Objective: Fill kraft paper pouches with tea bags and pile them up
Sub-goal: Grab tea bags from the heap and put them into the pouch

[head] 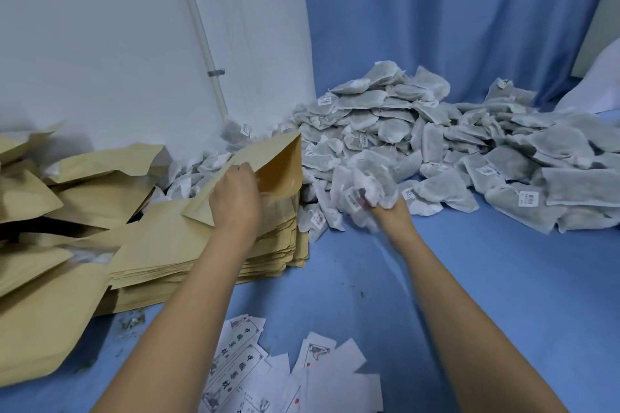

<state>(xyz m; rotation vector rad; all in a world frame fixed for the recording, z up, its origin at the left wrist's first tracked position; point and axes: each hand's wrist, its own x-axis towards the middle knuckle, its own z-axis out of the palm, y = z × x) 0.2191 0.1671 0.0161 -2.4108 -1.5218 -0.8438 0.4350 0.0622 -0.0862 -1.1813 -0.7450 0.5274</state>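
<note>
My left hand (235, 201) grips a kraft paper pouch (271, 161) by its edge and holds it up over a flat stack of empty pouches (208, 255), its mouth facing right and spread wide. Just right of that mouth, my right hand (385, 208) clutches a bunch of white tea bags (362, 184), blurred by motion. A large heap of grey-white tea bags (436, 141) with small paper tags covers the blue surface behind and to the right. Filled pouches (50, 204) lie piled at the left.
White printed labels (285, 369) are scattered on the blue surface (369, 278) near me between my forearms. A white wall with a thin pipe (201, 27) stands behind the pouches. A blue curtain (453, 10) hangs behind the tea bag heap.
</note>
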